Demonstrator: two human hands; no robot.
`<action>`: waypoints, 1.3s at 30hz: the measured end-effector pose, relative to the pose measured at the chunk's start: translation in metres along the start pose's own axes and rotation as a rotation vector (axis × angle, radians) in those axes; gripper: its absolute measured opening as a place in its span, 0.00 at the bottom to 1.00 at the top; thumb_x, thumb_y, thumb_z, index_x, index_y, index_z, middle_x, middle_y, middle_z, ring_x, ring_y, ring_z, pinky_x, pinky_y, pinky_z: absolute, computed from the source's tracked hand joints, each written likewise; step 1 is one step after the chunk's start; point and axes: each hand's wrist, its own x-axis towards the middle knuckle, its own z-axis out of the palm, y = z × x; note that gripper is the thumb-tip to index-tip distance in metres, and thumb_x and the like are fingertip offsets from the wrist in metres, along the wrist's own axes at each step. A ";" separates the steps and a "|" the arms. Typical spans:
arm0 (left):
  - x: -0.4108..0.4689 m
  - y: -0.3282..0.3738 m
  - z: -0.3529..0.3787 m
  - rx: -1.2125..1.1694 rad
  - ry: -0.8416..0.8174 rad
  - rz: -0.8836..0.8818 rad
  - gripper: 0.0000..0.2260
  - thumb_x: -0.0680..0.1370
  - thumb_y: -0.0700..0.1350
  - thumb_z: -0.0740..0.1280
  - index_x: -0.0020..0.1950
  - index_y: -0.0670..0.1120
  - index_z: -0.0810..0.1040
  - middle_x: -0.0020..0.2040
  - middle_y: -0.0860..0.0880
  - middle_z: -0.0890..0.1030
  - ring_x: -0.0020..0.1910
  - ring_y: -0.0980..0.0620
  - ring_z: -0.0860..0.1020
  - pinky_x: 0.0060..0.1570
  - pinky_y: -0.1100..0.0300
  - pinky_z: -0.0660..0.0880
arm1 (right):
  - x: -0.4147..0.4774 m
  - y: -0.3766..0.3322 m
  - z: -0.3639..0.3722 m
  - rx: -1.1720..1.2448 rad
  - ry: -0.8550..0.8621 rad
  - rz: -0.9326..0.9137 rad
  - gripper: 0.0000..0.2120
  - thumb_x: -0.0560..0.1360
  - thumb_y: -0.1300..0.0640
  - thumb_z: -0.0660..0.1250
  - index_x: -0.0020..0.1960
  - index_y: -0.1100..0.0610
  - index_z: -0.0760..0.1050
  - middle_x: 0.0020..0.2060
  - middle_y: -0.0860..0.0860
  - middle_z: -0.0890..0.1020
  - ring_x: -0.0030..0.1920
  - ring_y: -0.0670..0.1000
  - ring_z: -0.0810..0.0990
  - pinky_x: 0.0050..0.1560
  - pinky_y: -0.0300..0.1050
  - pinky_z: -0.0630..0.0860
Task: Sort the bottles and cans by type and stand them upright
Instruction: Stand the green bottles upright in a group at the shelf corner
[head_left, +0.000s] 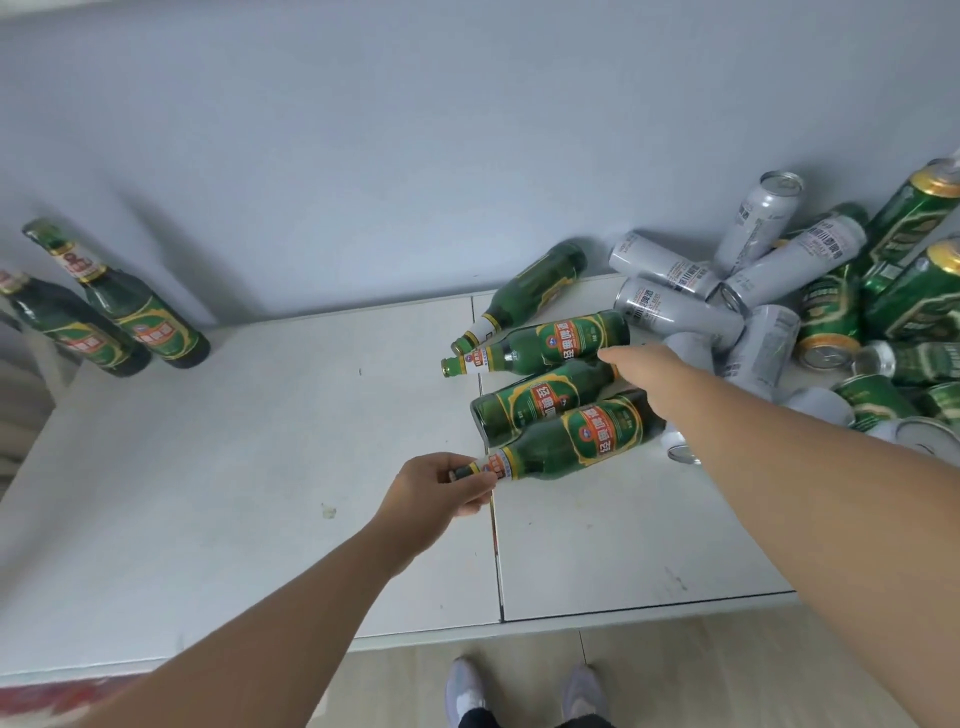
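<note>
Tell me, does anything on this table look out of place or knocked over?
Yes. Four green bottles lie on their sides in the middle, while two upright bottles stand at the far left. At the right, silver cans and green cans lie jumbled in one mixed heap. No spill shows.

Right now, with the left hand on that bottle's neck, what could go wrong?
The left hand pinches only the neck tip of the nearest bottle; lifted so, it may slip or swing. That bottle lies against the bottle behind, which could roll. The right hand reaches beside the loose can pile; a nudge might send cans rolling.
</note>
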 end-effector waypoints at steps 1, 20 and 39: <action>-0.001 0.002 -0.001 0.003 0.003 0.001 0.08 0.77 0.46 0.75 0.52 0.43 0.85 0.43 0.45 0.87 0.46 0.47 0.86 0.57 0.52 0.82 | 0.001 -0.001 0.001 -0.014 -0.018 0.009 0.28 0.76 0.42 0.70 0.67 0.58 0.70 0.55 0.58 0.78 0.51 0.58 0.78 0.51 0.54 0.74; -0.022 0.068 -0.081 0.153 0.099 0.157 0.08 0.73 0.46 0.79 0.50 0.48 0.86 0.44 0.48 0.88 0.45 0.50 0.87 0.58 0.47 0.81 | -0.017 0.002 0.076 0.144 -0.129 0.162 0.43 0.68 0.30 0.72 0.70 0.59 0.69 0.57 0.56 0.80 0.53 0.57 0.77 0.51 0.54 0.69; -0.030 0.087 -0.064 -0.028 0.051 0.369 0.07 0.75 0.42 0.77 0.52 0.43 0.85 0.47 0.49 0.88 0.52 0.48 0.86 0.62 0.43 0.79 | -0.051 0.024 0.101 0.521 0.087 0.117 0.39 0.74 0.41 0.73 0.75 0.59 0.64 0.61 0.56 0.76 0.50 0.56 0.74 0.44 0.47 0.72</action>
